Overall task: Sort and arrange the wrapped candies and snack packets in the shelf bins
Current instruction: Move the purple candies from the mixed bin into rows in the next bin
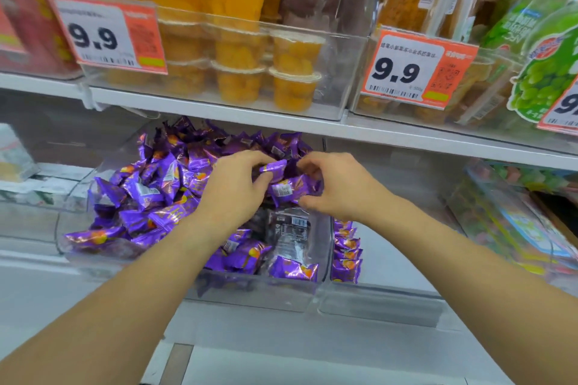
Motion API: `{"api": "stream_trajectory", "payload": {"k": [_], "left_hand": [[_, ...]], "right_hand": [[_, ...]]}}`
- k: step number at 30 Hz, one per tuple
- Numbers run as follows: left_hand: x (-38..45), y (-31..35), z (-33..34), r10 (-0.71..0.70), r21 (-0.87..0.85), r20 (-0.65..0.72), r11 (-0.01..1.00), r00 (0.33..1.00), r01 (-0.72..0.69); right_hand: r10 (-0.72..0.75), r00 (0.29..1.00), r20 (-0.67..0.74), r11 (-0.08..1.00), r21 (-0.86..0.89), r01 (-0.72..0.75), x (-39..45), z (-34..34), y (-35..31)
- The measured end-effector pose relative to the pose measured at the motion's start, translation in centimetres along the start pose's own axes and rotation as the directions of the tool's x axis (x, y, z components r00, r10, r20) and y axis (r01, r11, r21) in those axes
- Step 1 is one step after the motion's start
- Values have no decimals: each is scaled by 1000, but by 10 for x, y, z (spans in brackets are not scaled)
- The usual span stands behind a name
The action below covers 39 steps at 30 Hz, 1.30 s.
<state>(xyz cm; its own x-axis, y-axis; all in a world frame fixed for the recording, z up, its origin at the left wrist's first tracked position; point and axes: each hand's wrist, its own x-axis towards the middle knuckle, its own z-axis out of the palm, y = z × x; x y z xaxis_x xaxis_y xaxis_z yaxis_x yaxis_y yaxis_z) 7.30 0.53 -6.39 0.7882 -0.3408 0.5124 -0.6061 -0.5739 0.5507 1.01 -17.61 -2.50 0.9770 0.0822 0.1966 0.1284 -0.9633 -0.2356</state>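
Both hands in a clear bin (200, 287) on the lower shelf, piled with purple candy packets (156, 184). Left hand (233, 187), at centre, grip clamped on one purple packet (274, 167), pinched between thumb and fingertips above the heap. Right hand (336, 186), at 3 o'clock from the left, fingers curled, grip closed around another purple packet (286, 191) with a white label, just below the first and touching the pile. At 6 o'clock from the hands, a dark packet (289, 231) lying among the candies near the bin's front wall. At 4 o'clock, a neighbouring clear bin (381, 300) with a short stack of the same purple candies (347, 251) against its left wall. At 12 o'clock, on the upper shelf (281, 120), orange fruit cups (294, 72) in a clear bin, flanked by two price tags (108, 36) reading 9.9.
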Motion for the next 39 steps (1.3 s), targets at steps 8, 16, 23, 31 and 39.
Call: {"api": "stream_trajectory", "payload": {"k": [8, 16, 23, 31, 39], "left_hand": [[-22, 16, -39, -256, -414, 9, 879, 967, 237], [-26, 44, -45, -369, -631, 164, 674, 915, 385], [-34, 83, -30, -283, -728, 493, 384, 823, 568], [-37, 91, -15, -253, -711, 486, 442, 837, 547], [-41, 96, -10, -274, -708, 493, 425, 826, 564]], "right_hand": [[44, 995, 87, 992, -119, -33, 16, 13, -18], [269, 953, -140, 713, 694, -99, -65, -23, -22], [314, 904, -289, 488, 866, 107, -96, -15, 1], [238, 942, -238, 385, 913, 133, -112, -19, 15], [425, 898, -114, 253, 967, 3, -111, -24, 11]]}}
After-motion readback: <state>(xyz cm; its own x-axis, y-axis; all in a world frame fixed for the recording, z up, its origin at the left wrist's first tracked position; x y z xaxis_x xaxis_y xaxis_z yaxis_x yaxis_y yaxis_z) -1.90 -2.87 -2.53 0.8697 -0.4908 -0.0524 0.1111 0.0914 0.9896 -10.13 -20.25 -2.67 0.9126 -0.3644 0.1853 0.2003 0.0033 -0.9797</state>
